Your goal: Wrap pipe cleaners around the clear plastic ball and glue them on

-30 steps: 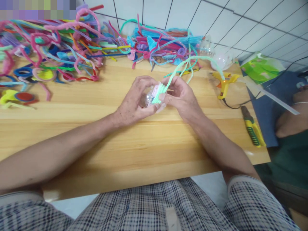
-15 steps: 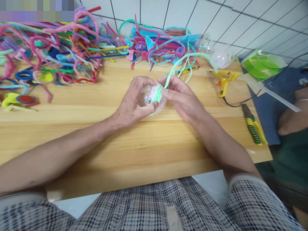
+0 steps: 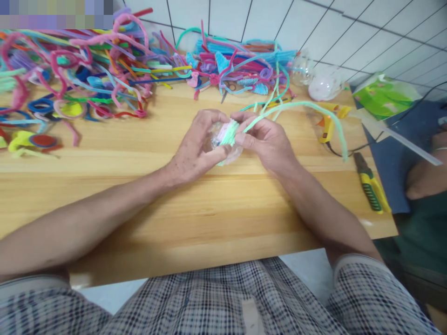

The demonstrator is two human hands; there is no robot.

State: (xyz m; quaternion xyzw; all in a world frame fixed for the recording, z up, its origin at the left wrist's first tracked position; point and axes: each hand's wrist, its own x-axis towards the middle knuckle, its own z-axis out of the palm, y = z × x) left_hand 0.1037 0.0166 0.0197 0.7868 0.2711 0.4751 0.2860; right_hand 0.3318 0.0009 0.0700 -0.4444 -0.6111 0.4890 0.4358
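My left hand (image 3: 192, 151) is closed around a clear, rounded plastic piece (image 3: 213, 138) above the middle of the table. Bands of mint green and pale pink pipe cleaner (image 3: 228, 133) wrap the plastic. Fingers of my right hand (image 3: 272, 142) pinch a mint green pipe cleaner (image 3: 300, 103) close to the wrapped band. Its long free end arches to the right and droops in front of the yellow glue gun (image 3: 327, 128). The underside of the plastic is hidden by my left fingers.
A heap of coloured pipe cleaners (image 3: 120, 70) spreads along the back left. Clear plastic pieces (image 3: 324, 86) stand at the back right. Yellow-green pliers (image 3: 370, 188) lie by the table's right edge, near a green packet (image 3: 384, 95). Another person's arm (image 3: 428, 167) shows at far right.
The pipe cleaner's free end has swung right and down, now crossing the glue gun. My right hand has shifted slightly; my left hand keeps its hold on the plastic.
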